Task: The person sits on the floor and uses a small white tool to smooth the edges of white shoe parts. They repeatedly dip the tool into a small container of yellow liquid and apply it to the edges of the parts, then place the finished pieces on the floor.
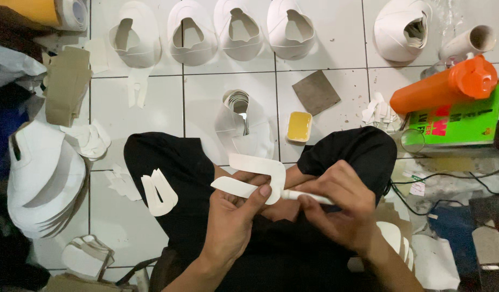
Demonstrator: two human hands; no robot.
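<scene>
My left hand (233, 219) pinches a white U-shaped cut piece (256, 172) of shoe material, thumb on its lower arm, above my crossed legs in black trousers. My right hand (341, 208) grips a thin white brush handle (306, 196) whose tip lies under the piece's curved end. A second white U-shaped piece (159, 193) rests on my left thigh. A small yellow tub of glue (299, 126) sits on the tiled floor just past my knees, beside a folded white shoe upper (244, 127).
Several white shoe uppers (238, 30) lie in a row on the white tiles at the top. A stack of white cut pieces (41, 184) sits left. An orange bottle (444, 86) lies on a green tin (463, 121) at right, near cables and a grey patch (316, 92).
</scene>
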